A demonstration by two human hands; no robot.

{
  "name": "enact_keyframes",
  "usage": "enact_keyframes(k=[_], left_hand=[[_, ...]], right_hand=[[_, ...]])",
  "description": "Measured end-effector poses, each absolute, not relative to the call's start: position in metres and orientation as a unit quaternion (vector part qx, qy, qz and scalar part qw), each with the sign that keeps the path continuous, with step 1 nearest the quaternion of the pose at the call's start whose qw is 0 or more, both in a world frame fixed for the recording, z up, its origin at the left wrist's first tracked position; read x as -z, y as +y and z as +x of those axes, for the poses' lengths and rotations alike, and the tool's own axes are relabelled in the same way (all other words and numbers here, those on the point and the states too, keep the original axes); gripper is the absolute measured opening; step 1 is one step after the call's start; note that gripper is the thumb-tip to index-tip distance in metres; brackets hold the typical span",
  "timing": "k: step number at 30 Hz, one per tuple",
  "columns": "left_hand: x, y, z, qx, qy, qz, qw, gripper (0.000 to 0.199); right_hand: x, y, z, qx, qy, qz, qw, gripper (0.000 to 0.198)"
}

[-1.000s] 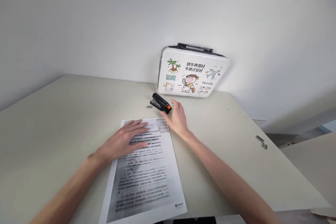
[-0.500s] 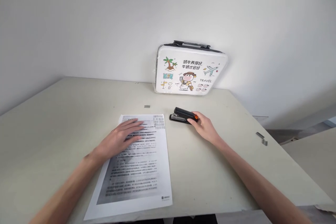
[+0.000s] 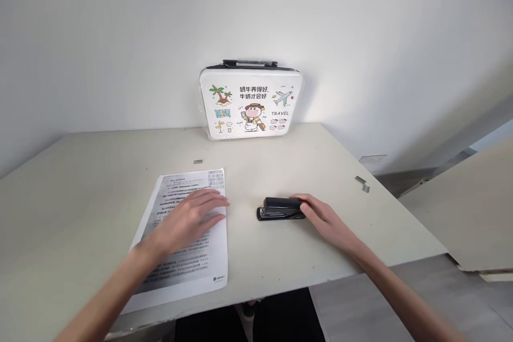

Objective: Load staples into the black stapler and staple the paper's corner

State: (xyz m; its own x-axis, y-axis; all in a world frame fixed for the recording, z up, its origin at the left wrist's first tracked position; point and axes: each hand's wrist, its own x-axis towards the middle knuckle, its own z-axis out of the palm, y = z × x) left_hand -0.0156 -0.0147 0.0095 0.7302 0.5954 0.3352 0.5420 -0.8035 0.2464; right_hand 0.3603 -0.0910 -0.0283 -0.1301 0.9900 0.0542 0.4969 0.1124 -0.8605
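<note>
My left hand (image 3: 196,219) lies over the right half of a printed sheet of paper (image 3: 216,270), its fingers stretched out toward the right edge. Whether this is one sheet or a stack I cannot tell. To the right of the paper, a black stapler (image 3: 280,208) rests on the table with its front end pointing left. My right hand (image 3: 324,219) grips the stapler's rear end, thumb and fingers closed around it. A gap of bare tabletop separates the stapler from the paper.
A white case (image 3: 250,101) with cartoon prints and a black handle leans against the wall at the back of the table (image 3: 100,171). One small staple strip (image 3: 197,161) lies behind the paper. More strips (image 3: 360,179) lie near the table's right edge.
The stapler has come nearer to me in my right hand and turned to lie straighter. My left hand has slid down and across to the paper's right edge. The camera view has shifted right.
</note>
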Motion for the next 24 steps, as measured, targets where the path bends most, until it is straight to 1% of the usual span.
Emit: enact_keyframes(k=[3,6,10,14,18,24], left_hand=[[-0.011,-0.027,0.024,-0.183,0.278,0.938,0.099,0.025],[-0.006,-0.031,0.050,-0.192,0.283,0.932,0.118,0.025],[0.006,-0.028,0.074,-0.205,0.327,0.913,0.129,0.025],[0.013,-0.023,0.090,-0.215,0.350,0.903,0.126,0.015],[0.014,-0.020,0.087,-0.229,0.337,0.905,0.119,0.015],[0.006,-0.024,0.048,-0.222,0.339,0.906,0.120,0.020]], right_hand=[[0.027,-0.089,0.358,-0.361,-0.634,-0.573,0.372,0.049],[0.029,-0.085,0.356,-0.344,-0.644,-0.565,0.384,0.048],[0.032,-0.083,0.355,-0.317,-0.666,-0.548,0.394,0.046],[0.031,-0.086,0.353,-0.308,-0.653,-0.571,0.390,0.046],[0.034,-0.089,0.353,-0.298,-0.686,-0.562,0.354,0.036],[0.038,-0.089,0.353,-0.280,-0.701,-0.558,0.346,0.034]])
